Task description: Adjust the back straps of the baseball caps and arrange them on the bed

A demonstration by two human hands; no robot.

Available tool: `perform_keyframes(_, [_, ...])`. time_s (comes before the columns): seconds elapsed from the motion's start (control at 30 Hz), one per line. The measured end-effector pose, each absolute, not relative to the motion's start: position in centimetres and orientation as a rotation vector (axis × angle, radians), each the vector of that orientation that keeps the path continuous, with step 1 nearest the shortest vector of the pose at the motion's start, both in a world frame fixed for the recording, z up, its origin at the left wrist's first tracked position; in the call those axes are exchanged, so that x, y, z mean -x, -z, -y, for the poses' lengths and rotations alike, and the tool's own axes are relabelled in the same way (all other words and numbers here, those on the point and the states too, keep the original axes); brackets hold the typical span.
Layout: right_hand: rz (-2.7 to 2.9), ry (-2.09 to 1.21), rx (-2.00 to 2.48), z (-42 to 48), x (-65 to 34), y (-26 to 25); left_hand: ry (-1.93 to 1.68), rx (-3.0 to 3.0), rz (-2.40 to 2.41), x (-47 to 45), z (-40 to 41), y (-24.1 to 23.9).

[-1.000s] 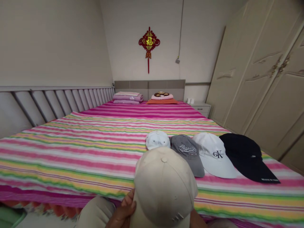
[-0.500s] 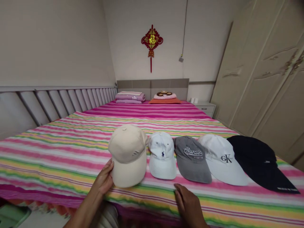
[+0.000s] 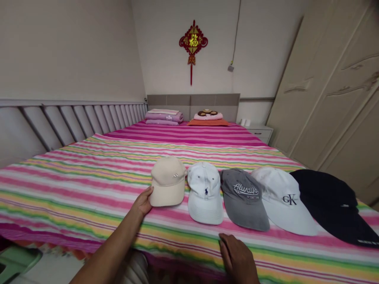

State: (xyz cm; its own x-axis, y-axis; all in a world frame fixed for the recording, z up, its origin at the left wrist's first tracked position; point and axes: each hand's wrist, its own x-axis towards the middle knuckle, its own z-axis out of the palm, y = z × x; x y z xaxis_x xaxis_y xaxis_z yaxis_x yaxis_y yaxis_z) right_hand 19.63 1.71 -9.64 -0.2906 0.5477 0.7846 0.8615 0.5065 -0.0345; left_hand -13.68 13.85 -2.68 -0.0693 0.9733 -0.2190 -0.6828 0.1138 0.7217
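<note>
A beige baseball cap (image 3: pixel 167 182) lies at the left end of a row of caps, its brim towards me. My left hand (image 3: pixel 144 200) is closed on its left edge, the fingers partly hidden behind it. Right of it sits a pale cap (image 3: pixel 205 193) with a small dark rider logo, then a grey cap (image 3: pixel 244 199) lettered "Always". A white cap (image 3: pixel 286 201) with CK letters and a black long-brimmed cap (image 3: pixel 328 201) follow. Below the pale and grey caps, my right hand (image 3: pixel 237 256) rests on the bedspread, holding nothing, fingers loosely bent and thumb slightly apart.
The caps lie on a striped bedspread (image 3: pixel 97 177). A slatted rail (image 3: pixel 89 118) runs along the left wall. Folded purple bedding (image 3: pixel 164 117) and an orange pillow (image 3: pixel 209 122) lie by the headboard (image 3: pixel 213 103). A wardrobe (image 3: pixel 322 94) stands right; a green stool (image 3: pixel 20 258) is at lower left.
My left hand has moved the beige cap away from me, tipping its front up and setting it further back in the row. My right hand has barely moved. The view has shifted slightly.
</note>
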Motion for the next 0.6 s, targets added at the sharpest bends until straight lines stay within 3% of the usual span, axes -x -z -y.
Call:
perform_keyframes(0.33, [1.964, 0.526, 1.146, -1.7, -19.5, 9.9, -1.241, -0.653, -0.937, 15.6, -12.8, 2.7])
perform_keyframes(0.6, [1.980, 0.474, 1.153, -1.5, -19.6, 9.6, -1.307, -0.855, -1.223, 14.4, -12.1, 3.1])
